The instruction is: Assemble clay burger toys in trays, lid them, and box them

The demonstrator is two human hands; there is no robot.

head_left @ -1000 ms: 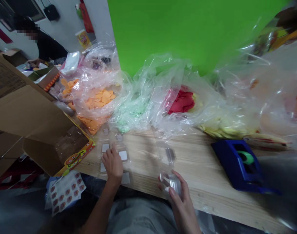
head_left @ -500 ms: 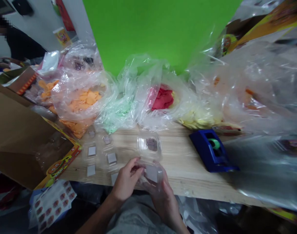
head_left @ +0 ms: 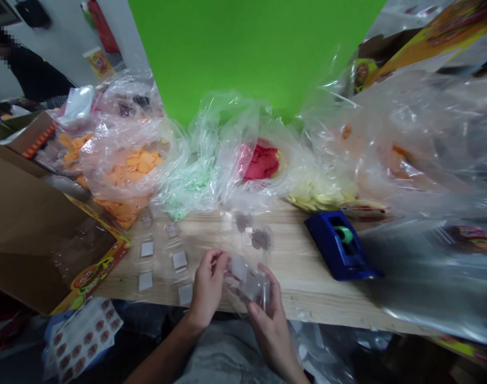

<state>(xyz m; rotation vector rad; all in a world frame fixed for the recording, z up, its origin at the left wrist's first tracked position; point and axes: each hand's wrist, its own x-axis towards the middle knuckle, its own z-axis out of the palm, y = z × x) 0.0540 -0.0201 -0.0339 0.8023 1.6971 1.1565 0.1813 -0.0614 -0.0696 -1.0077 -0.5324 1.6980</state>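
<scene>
Between my two hands is a clear plastic clamshell pack [head_left: 249, 285] with pale grey-white squares showing in it. My left hand [head_left: 207, 288] pinches its left edge between thumb and fingers. On the right side, my right hand [head_left: 269, 320] has its thumb at the near edge and its fingers round the far side. Just beyond lies clear plastic with a dark brown round patch [head_left: 261, 238] on it; whether it joins the held pack I cannot tell. To the left, several clear packs with white squares, such as one white square [head_left: 180, 260], lie on the wooden table [head_left: 295, 266].
Bags of orange pieces [head_left: 141, 161], green pieces [head_left: 191, 184], red pieces [head_left: 261, 161] and pale yellow pieces [head_left: 321, 196] line the back. A blue tape dispenser [head_left: 339, 248] stands right. An open cardboard box [head_left: 31, 224] is left, with sticker sheets [head_left: 85, 338] below. A person [head_left: 35, 69] is far left.
The held clamshell pack has turned and tilted. My right thumb has come round to its near side, and my left hand has shifted slightly. The whole view has moved a little.
</scene>
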